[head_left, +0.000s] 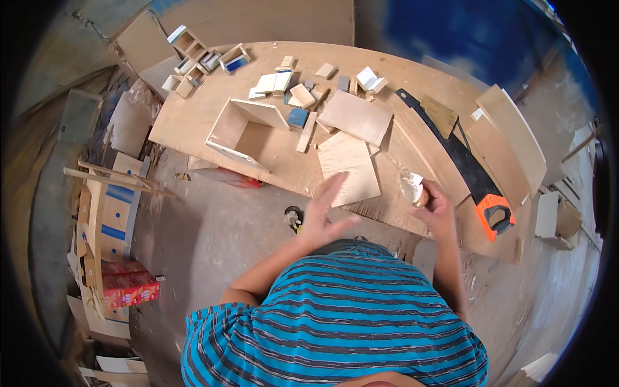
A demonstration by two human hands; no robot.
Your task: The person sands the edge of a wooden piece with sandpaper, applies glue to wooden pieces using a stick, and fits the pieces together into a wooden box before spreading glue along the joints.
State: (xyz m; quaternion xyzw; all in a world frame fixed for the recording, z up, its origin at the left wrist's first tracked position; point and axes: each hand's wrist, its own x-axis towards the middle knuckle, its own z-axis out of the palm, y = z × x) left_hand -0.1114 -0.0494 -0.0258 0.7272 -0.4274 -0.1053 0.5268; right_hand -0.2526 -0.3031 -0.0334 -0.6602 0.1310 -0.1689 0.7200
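Glossy rounded object — in right hand

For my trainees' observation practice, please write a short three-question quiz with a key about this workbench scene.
1. Fill in: the long black-bladed handsaw has an ____ handle.
2. True or false: in the picture, the open pale wooden box is left of the handsaw.
3. What does the person's right hand hold? (a) the handsaw (b) a small whitish object (c) a blue block

Key: 1 orange; 2 true; 3 b
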